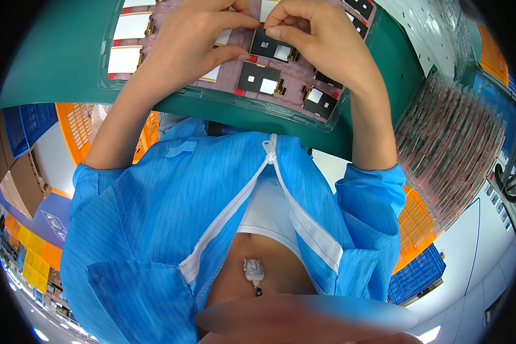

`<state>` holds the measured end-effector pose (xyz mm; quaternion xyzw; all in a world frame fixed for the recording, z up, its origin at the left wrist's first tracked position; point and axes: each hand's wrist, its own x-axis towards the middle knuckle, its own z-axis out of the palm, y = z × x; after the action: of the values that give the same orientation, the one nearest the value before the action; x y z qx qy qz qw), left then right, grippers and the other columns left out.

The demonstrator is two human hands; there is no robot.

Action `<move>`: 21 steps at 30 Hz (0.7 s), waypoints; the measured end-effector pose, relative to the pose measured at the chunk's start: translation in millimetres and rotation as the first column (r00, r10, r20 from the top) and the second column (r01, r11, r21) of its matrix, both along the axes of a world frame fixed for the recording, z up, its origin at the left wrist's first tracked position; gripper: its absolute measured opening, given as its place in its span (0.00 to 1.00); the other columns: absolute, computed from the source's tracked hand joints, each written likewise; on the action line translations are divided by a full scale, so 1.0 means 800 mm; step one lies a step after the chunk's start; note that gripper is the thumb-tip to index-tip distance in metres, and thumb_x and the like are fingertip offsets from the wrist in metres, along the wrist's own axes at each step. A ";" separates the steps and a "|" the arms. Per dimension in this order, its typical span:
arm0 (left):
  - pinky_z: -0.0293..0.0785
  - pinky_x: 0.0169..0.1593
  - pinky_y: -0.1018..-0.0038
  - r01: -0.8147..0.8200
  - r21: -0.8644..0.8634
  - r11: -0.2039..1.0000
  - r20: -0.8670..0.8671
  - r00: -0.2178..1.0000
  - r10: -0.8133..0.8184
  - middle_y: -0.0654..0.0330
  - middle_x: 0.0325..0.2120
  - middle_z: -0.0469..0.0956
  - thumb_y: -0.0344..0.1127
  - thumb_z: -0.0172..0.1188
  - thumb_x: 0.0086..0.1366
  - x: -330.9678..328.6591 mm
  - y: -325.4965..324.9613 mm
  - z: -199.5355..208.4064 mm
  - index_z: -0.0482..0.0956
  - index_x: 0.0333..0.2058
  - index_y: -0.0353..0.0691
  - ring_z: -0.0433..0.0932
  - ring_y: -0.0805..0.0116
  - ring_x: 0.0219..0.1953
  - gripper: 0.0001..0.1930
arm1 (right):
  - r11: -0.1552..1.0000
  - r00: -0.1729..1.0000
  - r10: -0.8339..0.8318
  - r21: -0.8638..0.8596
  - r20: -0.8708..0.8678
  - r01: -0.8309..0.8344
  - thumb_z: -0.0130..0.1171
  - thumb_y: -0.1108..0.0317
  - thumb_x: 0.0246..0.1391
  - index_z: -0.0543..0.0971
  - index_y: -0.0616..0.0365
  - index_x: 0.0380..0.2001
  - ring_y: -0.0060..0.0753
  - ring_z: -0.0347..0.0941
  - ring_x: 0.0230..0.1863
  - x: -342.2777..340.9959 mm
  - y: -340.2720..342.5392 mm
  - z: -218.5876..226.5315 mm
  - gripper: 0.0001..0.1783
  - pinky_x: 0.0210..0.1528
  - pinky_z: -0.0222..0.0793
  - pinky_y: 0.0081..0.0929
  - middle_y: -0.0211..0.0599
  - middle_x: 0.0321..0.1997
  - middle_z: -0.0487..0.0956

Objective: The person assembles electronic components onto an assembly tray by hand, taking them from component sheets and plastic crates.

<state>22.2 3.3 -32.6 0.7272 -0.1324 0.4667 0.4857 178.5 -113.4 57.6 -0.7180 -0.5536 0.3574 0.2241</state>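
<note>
A clear plastic tray [281, 114] lies on a green mat, its pockets filled with several small flat panels. Some panels show a white face [133, 26], others a black back with a white patch [260, 79]. My left hand [189, 40] and my right hand [318, 37] meet over the tray's upper middle. Both pinch one black-backed panel [274, 48]: the left thumb and fingers at its left edge, the right fingertips at its top edge. The hands hide the pockets beneath them.
The green mat [57, 63] ends in a front edge near my body. A tall stack of clear trays [453, 143] stands at the right. Orange [77, 129] and blue crates [418, 275] sit on the floor below. My blue striped coat fills the lower middle.
</note>
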 end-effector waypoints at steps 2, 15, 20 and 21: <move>0.70 0.45 0.65 0.010 -0.013 1.000 -0.005 1.000 -0.010 0.56 0.37 0.76 0.31 0.73 0.42 0.001 0.000 0.000 0.82 0.39 0.36 0.74 0.55 0.42 0.21 | 1.000 1.000 -0.001 -0.008 -0.002 0.001 0.63 0.70 0.51 0.80 0.63 0.29 0.41 0.72 0.21 0.001 0.000 -0.001 0.07 0.27 0.64 0.34 0.47 0.19 0.75; 0.70 0.45 0.65 0.016 -0.020 1.000 0.000 1.000 -0.016 0.56 0.37 0.76 0.30 0.73 0.41 0.002 0.001 -0.001 0.82 0.39 0.36 0.74 0.56 0.42 0.22 | 1.000 1.000 0.012 0.009 0.028 -0.012 0.63 0.69 0.50 0.81 0.63 0.29 0.45 0.74 0.23 0.000 0.001 -0.002 0.07 0.29 0.66 0.35 0.49 0.21 0.77; 0.70 0.45 0.65 0.017 -0.039 0.999 0.004 1.000 -0.017 0.57 0.37 0.76 0.30 0.73 0.41 0.002 0.000 -0.002 0.82 0.38 0.37 0.74 0.56 0.42 0.21 | 0.999 0.999 0.010 0.038 0.046 -0.012 0.63 0.70 0.49 0.81 0.62 0.29 0.46 0.74 0.23 -0.001 0.001 -0.001 0.06 0.29 0.66 0.36 0.49 0.20 0.76; 0.70 0.45 0.65 0.017 -0.039 0.999 0.004 1.000 -0.017 0.57 0.37 0.76 0.30 0.73 0.41 0.002 -0.001 -0.003 0.82 0.38 0.37 0.74 0.56 0.42 0.21 | 0.999 0.999 0.010 0.038 0.046 -0.012 0.63 0.70 0.49 0.81 0.62 0.29 0.46 0.74 0.23 -0.001 0.001 -0.001 0.06 0.29 0.66 0.36 0.49 0.20 0.76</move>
<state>23.6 2.7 -34.8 0.7155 -0.1302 0.4664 0.5035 177.3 -112.8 57.1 -0.7185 -0.5693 0.3314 0.2233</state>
